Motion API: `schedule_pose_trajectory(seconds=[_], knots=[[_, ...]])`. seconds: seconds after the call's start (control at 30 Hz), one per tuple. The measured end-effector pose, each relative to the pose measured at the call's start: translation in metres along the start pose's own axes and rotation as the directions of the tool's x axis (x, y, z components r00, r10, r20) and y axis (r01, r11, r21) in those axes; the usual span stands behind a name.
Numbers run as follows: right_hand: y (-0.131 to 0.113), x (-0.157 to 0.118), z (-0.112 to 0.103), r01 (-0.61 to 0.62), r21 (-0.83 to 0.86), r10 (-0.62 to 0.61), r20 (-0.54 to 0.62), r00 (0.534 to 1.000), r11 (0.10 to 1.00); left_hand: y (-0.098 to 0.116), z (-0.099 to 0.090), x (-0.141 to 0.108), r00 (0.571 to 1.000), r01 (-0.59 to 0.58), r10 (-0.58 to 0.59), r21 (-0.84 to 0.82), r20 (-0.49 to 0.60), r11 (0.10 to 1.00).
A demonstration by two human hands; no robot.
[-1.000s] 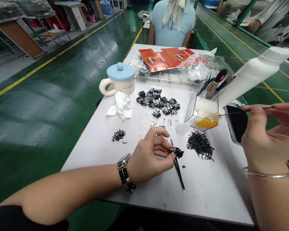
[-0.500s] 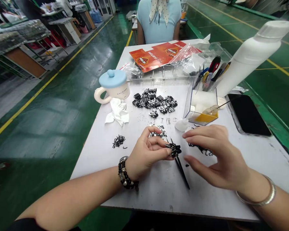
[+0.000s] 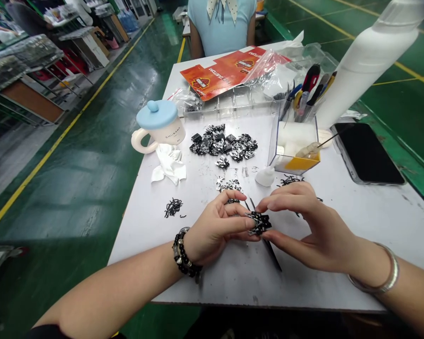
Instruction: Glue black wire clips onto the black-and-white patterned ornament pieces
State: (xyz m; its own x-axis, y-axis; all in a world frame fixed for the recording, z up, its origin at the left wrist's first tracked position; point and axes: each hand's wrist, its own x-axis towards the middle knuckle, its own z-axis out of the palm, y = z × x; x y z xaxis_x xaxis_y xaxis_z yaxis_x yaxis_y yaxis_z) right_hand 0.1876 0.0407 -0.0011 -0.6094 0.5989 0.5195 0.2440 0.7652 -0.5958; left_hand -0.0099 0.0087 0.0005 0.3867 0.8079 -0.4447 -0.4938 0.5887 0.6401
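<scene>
A: Location of black part (image 3: 259,222)?
B: Lower centre, clamped in left hand (image 3: 212,228) fingers; right hand (image 3: 314,230) thumb and forefinger astride, grip unclear.
A: Handling?
B: Probably light, stiff, maybe fragile; hold by sides.

L hand (image 3: 217,226) pinching, R hand (image 3: 316,230) curved in w/ thumb (image 3: 289,246) below fingers (image 3: 286,202), both forearms (image 3: 120,282) angled inwd

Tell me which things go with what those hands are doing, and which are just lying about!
Seem part of the job:
black piece in the left hand
similar-looking heap
probably tweezers and thin black bits

Seem just lying about:
blue-lidded mug
crumpled white tissue
phone
</scene>
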Motion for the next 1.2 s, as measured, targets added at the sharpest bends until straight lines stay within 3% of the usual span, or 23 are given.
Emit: schedule_pose_trajectory(seconds=[0.97,1.2], knots=[[-0.0015,-0.0016,0.0021,0.090,-0.042,-0.090,0.014,0.996,0.995,0.0012,-0.0021,0.0019,0.999,0.001,-0.002,0.037,0.039,0.999],[0.0006,-0.0020,0.0005,0.074,0.016,-0.074,-0.003,0.997,0.997,0.0012,-0.0053,0.0041,0.994,0.079,-0.079,0.011,0.069,0.997]])
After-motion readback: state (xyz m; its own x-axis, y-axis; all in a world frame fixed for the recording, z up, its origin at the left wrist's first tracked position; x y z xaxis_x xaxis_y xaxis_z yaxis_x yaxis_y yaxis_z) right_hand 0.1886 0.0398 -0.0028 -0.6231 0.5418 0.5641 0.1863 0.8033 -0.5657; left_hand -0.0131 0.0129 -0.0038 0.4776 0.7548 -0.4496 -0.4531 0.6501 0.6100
